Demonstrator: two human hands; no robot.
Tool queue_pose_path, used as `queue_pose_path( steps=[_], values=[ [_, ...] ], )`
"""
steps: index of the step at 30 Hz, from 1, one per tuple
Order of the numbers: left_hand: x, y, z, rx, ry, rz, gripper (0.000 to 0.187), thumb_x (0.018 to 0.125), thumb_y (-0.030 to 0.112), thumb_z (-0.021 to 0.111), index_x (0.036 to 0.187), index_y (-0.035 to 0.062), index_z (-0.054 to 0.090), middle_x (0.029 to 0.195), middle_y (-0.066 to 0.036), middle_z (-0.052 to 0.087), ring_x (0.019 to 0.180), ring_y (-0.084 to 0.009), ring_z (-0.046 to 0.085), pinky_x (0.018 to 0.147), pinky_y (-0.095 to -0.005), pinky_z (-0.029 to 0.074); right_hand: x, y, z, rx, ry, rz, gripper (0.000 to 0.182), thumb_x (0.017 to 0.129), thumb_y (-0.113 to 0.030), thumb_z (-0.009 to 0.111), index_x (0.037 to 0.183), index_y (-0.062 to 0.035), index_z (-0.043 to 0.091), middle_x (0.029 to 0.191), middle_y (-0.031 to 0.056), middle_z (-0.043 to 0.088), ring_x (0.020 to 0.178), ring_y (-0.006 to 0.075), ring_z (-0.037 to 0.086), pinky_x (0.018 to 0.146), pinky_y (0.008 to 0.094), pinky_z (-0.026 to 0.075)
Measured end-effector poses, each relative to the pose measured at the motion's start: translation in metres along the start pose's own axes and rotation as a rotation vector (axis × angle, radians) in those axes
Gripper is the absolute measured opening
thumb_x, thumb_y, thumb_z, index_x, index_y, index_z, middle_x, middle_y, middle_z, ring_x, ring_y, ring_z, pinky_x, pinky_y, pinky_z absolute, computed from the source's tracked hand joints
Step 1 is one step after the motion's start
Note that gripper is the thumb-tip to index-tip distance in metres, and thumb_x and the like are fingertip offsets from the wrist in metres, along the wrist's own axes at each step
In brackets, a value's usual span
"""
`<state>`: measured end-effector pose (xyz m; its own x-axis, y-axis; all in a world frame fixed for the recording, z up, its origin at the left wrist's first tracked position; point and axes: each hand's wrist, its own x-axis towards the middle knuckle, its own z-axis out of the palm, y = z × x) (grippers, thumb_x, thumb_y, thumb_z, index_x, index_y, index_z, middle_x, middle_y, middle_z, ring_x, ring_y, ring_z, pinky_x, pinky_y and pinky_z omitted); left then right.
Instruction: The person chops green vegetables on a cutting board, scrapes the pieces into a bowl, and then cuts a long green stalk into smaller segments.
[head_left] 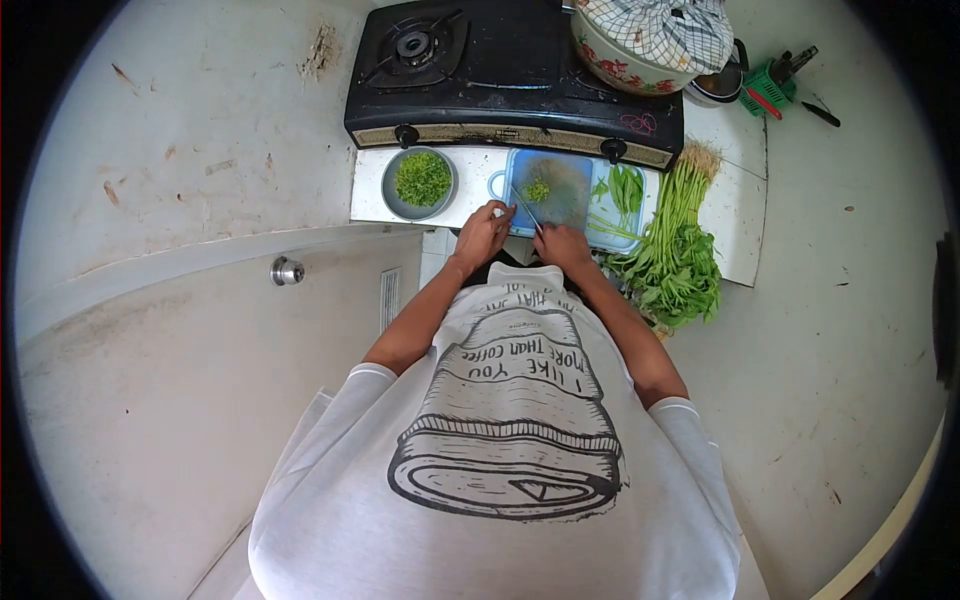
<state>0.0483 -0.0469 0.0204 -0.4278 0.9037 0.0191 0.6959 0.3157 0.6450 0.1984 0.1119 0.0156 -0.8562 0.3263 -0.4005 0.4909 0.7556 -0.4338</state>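
Note:
My right hand point(563, 248) is closed round the handle of a knife point(531, 212) at the near edge of a blue cutting board point(575, 163). The blade points away and to the left over the board. My left hand point(485, 232) is at the board's near left corner, close to the blade, with its fingers bent together. Whatever they grip is too small to make out. A small heap of chopped greens point(537, 190) lies on the board beyond the blade. Loose green leaves point(626, 190) lie on the board's right part.
Left of the board stands a grey bowl point(388, 196) of chopped greens. A large bunch of leafy greens point(680, 230) with roots lies at the right. Behind are a black gas stove point(510, 50), a cloth-covered flowered pot point(625, 72) and a green basket point(762, 88) with utensils.

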Motion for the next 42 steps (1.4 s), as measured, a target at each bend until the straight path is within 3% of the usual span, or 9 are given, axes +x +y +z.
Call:
queue_pose_path(
  steps=[9,15,21,30,35,38,42],
  values=[
    [-0.004,0.003,-0.005,0.048,-0.012,0.027,0.038,0.089,0.006,0.067,0.126,0.0088,0.070,0.116,-0.009,0.063,0.093,-0.0289,0.062,0.085,-0.0406,0.052,0.001,0.005,0.005,0.000,-0.019,-0.053,0.042,0.097,-0.038,0.053,0.094,-0.0014,0.073,0.087,0.0246,0.072,0.081,0.0424,0.072,0.076,0.0543,0.057],
    [-0.004,-0.001,0.000,-0.072,0.104,-0.034,0.025,0.091,0.008,0.065,0.116,0.0068,0.073,0.114,-0.012,0.064,0.101,-0.0325,0.064,0.091,-0.0411,0.052,-0.002,0.006,-0.006,0.021,0.007,-0.009,0.040,0.097,-0.039,0.056,0.096,-0.0031,0.073,0.087,0.0254,0.072,0.082,0.0434,0.071,0.077,0.0538,0.057],
    [0.001,0.006,-0.004,-0.216,0.098,-0.263,0.022,0.092,0.009,0.065,0.112,0.0050,0.073,0.110,-0.015,0.064,0.093,-0.0332,0.065,0.084,-0.0403,0.053,0.005,0.027,-0.008,0.038,0.111,0.026,0.042,0.099,-0.042,0.055,0.095,-0.0036,0.071,0.082,0.0255,0.071,0.079,0.0452,0.070,0.075,0.0544,0.057],
    [0.011,-0.003,0.002,-0.300,0.289,-0.290,0.029,0.092,0.002,0.060,0.120,0.0020,0.068,0.094,-0.012,0.068,0.074,-0.0206,0.066,0.067,-0.0328,0.054,-0.004,0.014,-0.020,0.017,0.030,-0.079,0.045,0.098,-0.045,0.055,0.093,-0.0043,0.072,0.080,0.0239,0.071,0.078,0.0437,0.071,0.076,0.0533,0.057],
    [0.004,-0.006,0.000,-0.376,0.292,-0.409,0.028,0.094,0.004,0.059,0.120,0.0013,0.067,0.093,-0.012,0.072,0.074,-0.0189,0.067,0.068,-0.0326,0.055,0.002,0.015,0.003,-0.008,-0.048,-0.156,0.043,0.097,-0.044,0.055,0.094,-0.0056,0.074,0.085,0.0232,0.073,0.081,0.0408,0.072,0.078,0.0531,0.057],
    [0.001,-0.006,-0.001,-0.381,0.302,-0.426,0.027,0.095,0.005,0.059,0.121,0.0012,0.067,0.091,-0.012,0.073,0.074,-0.0189,0.069,0.068,-0.0324,0.055,0.000,0.010,-0.005,0.007,-0.058,-0.089,0.043,0.097,-0.044,0.055,0.094,-0.0064,0.074,0.084,0.0243,0.072,0.082,0.0422,0.072,0.078,0.0538,0.057],
    [-0.002,-0.004,0.003,-0.412,0.281,-0.410,0.028,0.097,0.006,0.059,0.124,0.0013,0.065,0.091,-0.013,0.073,0.075,-0.0191,0.070,0.068,-0.0325,0.055,0.001,0.015,-0.008,0.077,0.087,-0.012,0.046,0.097,-0.047,0.056,0.090,-0.0036,0.072,0.077,0.0247,0.070,0.076,0.0450,0.070,0.074,0.0553,0.057]
  ],
)
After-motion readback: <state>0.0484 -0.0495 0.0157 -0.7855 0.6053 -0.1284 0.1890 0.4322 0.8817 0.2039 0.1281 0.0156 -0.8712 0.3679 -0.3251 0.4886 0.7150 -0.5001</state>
